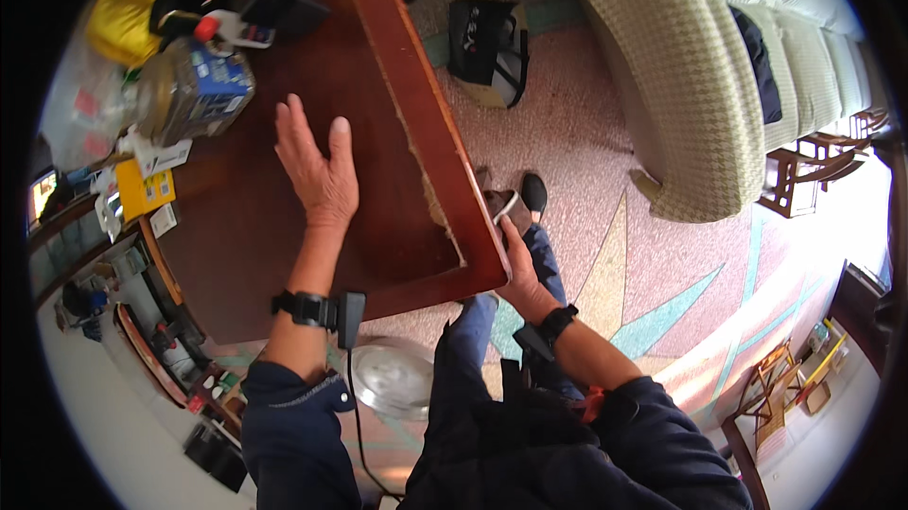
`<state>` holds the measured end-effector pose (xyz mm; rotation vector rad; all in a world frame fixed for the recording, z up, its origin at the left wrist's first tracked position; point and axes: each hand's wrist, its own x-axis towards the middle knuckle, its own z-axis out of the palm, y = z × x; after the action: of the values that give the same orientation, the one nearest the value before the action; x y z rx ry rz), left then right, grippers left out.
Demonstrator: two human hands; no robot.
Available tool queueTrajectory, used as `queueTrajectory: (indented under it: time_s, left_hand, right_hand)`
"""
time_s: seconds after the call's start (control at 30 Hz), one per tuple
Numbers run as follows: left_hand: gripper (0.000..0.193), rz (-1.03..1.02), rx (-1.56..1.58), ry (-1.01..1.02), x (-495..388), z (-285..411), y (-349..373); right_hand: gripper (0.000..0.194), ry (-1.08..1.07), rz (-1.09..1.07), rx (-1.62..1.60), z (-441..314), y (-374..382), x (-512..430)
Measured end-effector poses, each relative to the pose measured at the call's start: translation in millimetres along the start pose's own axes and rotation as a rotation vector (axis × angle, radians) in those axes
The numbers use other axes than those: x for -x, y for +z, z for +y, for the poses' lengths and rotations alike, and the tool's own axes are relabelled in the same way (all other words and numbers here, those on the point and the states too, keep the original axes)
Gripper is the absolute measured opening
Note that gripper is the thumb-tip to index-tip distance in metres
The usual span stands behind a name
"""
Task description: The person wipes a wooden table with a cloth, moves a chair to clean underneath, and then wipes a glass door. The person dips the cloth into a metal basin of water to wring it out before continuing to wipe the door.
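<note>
My left hand [319, 180] is raised over the dark red-brown wooden table [284, 254], palm down with fingers and thumb apart, holding nothing. At the table's near right corner, my right hand [523, 269] rests against the outer edge, its thumb pointing along it. Just beyond that thumb is a brown item with a white band [507, 206], partly hidden by the table edge. I cannot tell whether it is a cloth in my right hand or something on the floor. The raised border of the tabletop has a pale, worn seam [429, 201].
A clear plastic jar [195, 91], yellow bag [120, 13] and dark box [284, 5] crowd the table's far left. On the terrazzo floor stand a black bag [482, 41] and a round metal basin [394, 379]. A checked, fabric-covered sofa [681, 84] is to the right.
</note>
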<state>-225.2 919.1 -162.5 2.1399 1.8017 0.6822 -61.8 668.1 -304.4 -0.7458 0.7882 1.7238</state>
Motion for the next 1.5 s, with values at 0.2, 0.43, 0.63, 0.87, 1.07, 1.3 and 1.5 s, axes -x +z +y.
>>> queueTrajectory:
  time_s: [0.2,0.43,0.63,0.87,1.07,1.3,1.5]
  left_hand:
    - [0.069,-0.081,0.052,0.117,122.2,-13.9,-121.7]
    - [0.05,0.004,0.067,-0.348,359.2,-142.8,-216.2]
    - [0.036,0.12,0.324,-1.084,577.4,-215.3,-240.8]
    - [0.033,0.255,0.463,-1.189,668.2,-177.9,-207.2]
    - [0.033,0.424,0.679,-1.294,686.4,-137.9,-158.1]
    - [0.03,0.6,0.753,-1.547,730.9,-85.1,-105.8]
    - [0.029,0.738,0.801,-1.692,748.6,-54.4,-64.8]
  right_hand:
    - [0.039,-0.473,-0.217,0.322,49.9,23.5,44.2]
    - [0.028,-0.477,-0.171,-0.021,138.1,41.8,13.5]
    - [0.042,-0.391,-0.304,0.236,212.9,56.7,-12.0]
    - [0.048,-0.245,-0.144,0.666,275.8,46.7,-33.6]
    - [0.039,-0.198,0.043,1.094,300.8,55.7,-45.6]
    - [0.054,-0.592,-0.748,2.966,397.5,106.9,-22.4]
    - [0.036,-1.29,-2.303,3.186,528.6,225.1,-42.3]
